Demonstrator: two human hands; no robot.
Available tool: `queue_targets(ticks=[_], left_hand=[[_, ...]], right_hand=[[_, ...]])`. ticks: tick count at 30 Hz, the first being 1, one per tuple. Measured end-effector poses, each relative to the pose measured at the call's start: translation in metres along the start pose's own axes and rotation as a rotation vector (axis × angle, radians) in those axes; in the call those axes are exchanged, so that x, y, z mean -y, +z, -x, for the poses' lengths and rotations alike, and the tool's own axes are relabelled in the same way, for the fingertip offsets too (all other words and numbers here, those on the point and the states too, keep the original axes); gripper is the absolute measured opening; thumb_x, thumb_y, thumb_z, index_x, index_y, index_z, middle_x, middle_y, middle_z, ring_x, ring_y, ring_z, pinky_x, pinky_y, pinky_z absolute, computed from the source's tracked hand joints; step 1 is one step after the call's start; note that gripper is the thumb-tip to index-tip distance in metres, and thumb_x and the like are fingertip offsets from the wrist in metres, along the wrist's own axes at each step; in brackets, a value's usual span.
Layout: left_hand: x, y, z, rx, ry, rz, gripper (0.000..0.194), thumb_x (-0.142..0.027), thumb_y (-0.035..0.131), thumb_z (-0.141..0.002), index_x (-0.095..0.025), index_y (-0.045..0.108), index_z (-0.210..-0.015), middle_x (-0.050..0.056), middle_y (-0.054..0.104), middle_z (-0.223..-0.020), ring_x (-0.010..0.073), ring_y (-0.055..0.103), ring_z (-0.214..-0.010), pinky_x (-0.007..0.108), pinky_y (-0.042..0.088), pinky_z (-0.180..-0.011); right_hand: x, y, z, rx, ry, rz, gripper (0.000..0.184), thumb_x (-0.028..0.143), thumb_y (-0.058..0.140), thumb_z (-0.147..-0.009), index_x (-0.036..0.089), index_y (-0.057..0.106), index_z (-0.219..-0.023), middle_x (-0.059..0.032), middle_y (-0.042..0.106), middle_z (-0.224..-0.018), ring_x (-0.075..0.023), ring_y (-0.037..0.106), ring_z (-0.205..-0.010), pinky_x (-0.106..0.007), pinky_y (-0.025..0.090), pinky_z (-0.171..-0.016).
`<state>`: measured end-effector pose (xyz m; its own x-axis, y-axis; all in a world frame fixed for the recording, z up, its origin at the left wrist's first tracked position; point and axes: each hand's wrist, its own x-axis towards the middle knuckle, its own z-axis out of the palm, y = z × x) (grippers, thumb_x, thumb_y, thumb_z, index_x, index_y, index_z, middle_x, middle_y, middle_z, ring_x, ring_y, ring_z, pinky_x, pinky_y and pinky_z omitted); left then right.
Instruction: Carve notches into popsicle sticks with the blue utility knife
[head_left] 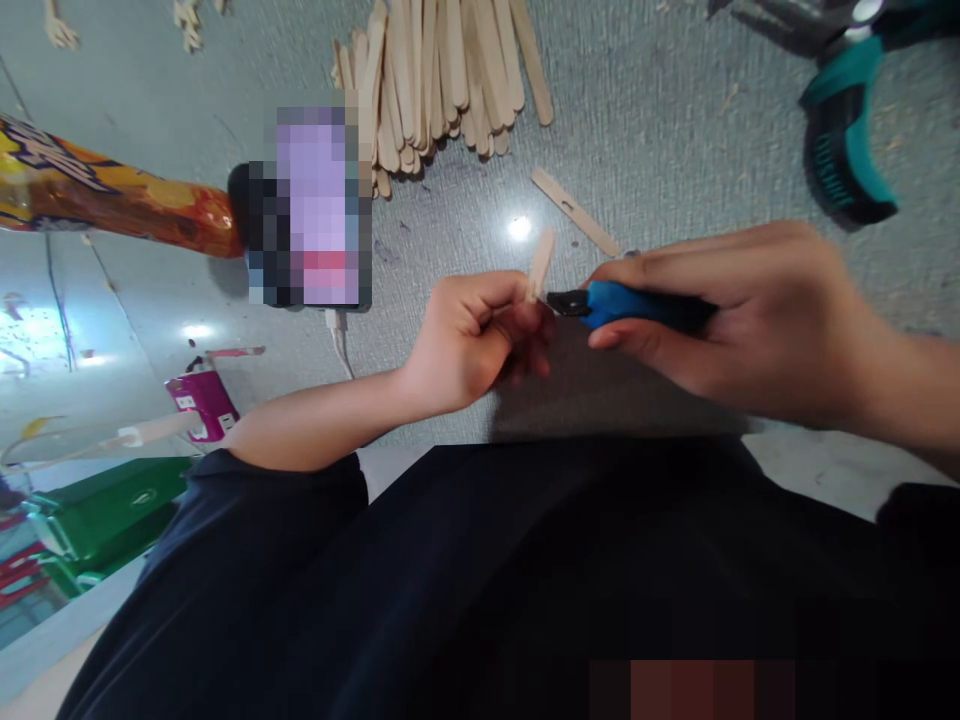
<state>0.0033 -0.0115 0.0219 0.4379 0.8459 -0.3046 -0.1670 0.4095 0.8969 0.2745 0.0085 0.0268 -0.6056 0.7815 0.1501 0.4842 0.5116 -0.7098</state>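
Note:
My left hand [484,335] pinches a short wooden popsicle stick [541,262] between thumb and fingers, its upper end sticking up. My right hand [750,320] is wrapped round a blue tool with a black nose, which looks like a utility knife [611,303]. The tool's dark tip is at the stick, close to my left fingertips; whether it cuts into the wood cannot be made out. Just beyond my hands, another popsicle stick with a small slot in its middle [574,210] lies flat on the grey table [645,130].
A pile of popsicle sticks [442,80] lies at the back. Left of it a phone with a blurred screen [319,200], its cable plugged in, rests against an orange bottle [127,190]. Teal-and-black pliers [847,140] lie far right. A purple power adapter [202,405] is at left.

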Motion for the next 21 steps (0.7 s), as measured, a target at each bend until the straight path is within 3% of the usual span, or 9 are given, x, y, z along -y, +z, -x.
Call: queue_targets(ticks=[4,10,15,21], left_hand=[[0.0045,-0.0026,-0.0058,0.106,-0.131,0.169,0.060,-0.076,0.090,-0.102,-0.020,0.071,-0.090,-0.001,0.075,-0.064,0.0116,0.066,-0.043,0.018,0.048,-0.041],[0.0083,-0.0060,-0.0081,0.091,-0.128,0.197,0.064,-0.079,0.092,-0.099,-0.020,0.069,-0.091,-0.002,0.075,-0.064,0.0129,0.070,-0.044,0.018,0.052,-0.042],[0.0056,-0.0065,-0.0071,0.098,-0.119,0.203,0.057,-0.072,0.091,-0.103,-0.019,0.071,-0.092,-0.002,0.078,-0.067,0.0121,0.071,-0.045,0.018,0.054,-0.043],[0.0053,-0.0066,-0.0060,0.106,-0.119,0.223,0.055,-0.069,0.091,-0.105,-0.019,0.074,-0.092,0.000,0.079,-0.068,0.0118,0.071,-0.044,0.017,0.054,-0.043]], right_hand=[[-0.0013,-0.0007,-0.0028,-0.019,-0.055,0.012,0.027,0.057,0.070,-0.121,0.033,0.079,-0.110,0.0021,0.080,-0.087,-0.0234,0.075,-0.072,-0.041,0.052,-0.068],[-0.0021,-0.0011,-0.0020,-0.025,-0.096,0.051,0.028,0.055,0.072,-0.120,0.030,0.076,-0.109,0.0002,0.079,-0.086,-0.0237,0.074,-0.072,-0.041,0.051,-0.068],[0.0005,-0.0034,-0.0028,-0.028,-0.027,0.095,0.040,0.066,0.061,-0.123,0.031,0.077,-0.114,-0.0021,0.078,-0.087,-0.0270,0.074,-0.075,-0.043,0.051,-0.072],[-0.0031,-0.0035,-0.0021,-0.038,-0.037,0.090,0.033,0.063,0.068,-0.120,0.033,0.079,-0.115,-0.0002,0.077,-0.086,-0.0254,0.072,-0.073,-0.042,0.051,-0.071]])
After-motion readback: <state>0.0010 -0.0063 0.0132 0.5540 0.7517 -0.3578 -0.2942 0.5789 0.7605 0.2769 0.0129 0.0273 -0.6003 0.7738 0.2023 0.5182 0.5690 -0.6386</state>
